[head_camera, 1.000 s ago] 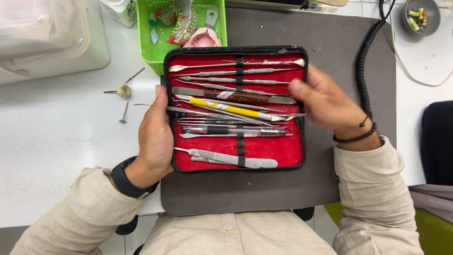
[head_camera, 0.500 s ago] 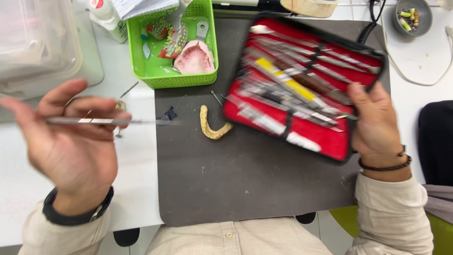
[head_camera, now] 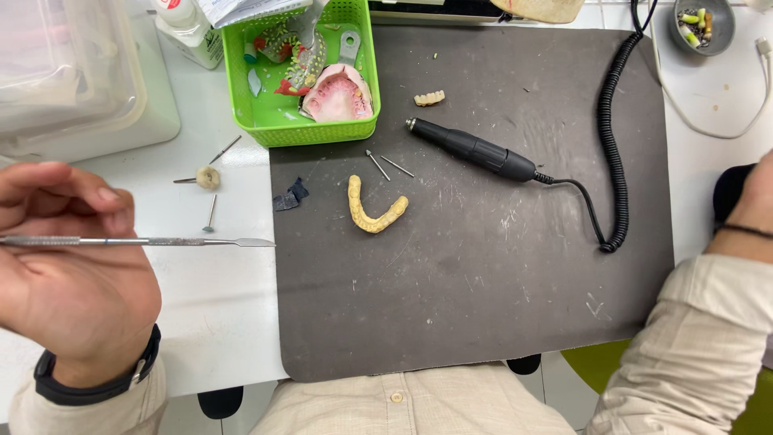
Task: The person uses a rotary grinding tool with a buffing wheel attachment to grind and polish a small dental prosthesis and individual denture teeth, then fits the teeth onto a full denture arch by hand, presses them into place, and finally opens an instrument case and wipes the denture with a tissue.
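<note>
My left hand (head_camera: 72, 290) is at the left edge, above the white table. It pinches a thin metal spatula instrument (head_camera: 185, 241) that lies level with its flat tip pointing right, toward the dark mat (head_camera: 483, 306). On the mat lies a yellow wax dental arch (head_camera: 374, 211), apart from the tip. Only the wrist and back of my right hand (head_camera: 753, 205) show at the right edge. A dark band circles that wrist and the fingers are out of frame.
A black motor handpiece (head_camera: 475, 149) with a coiled cable (head_camera: 616, 129) lies on the mat, near two loose burs (head_camera: 386, 165) and a small tooth piece (head_camera: 429, 98). A green basket (head_camera: 322, 135) holds a pink denture cast (head_camera: 342, 95). A polishing wheel (head_camera: 207, 177) lies on the table.
The red instrument case has gone out of view to the right with my right hand. My left hand, holding the metal instrument, has dropped lower at the left. The handpiece is now uncovered.
</note>
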